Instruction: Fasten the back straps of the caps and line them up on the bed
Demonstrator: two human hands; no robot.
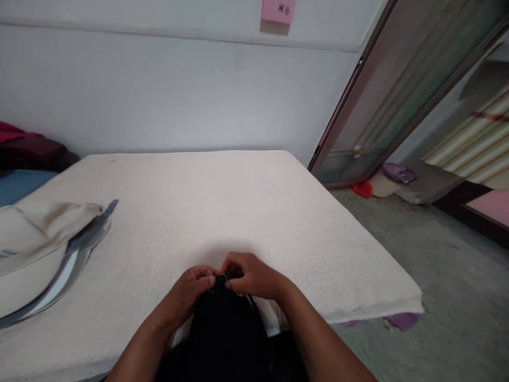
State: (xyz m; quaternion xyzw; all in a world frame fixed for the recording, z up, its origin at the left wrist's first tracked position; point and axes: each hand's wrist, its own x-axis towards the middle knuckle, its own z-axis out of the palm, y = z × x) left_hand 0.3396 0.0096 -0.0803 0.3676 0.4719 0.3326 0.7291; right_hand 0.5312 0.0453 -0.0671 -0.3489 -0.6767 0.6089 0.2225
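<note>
Beige and grey garment (47, 249) lying at far left on pale mattress (238, 201), left hand (194, 289) and right hand (250, 278) pressed together, pinching top edge of black garment (226, 334) at mattress's near edge, pink note (278, 10) on wall above.

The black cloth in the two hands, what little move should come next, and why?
Probably lift the black cloth garment forward onto the white textured mattress. The left hand and right hand both pinch its top edge at the near side, and most of it hangs below, so spreading it flat seems the likely step.
</note>
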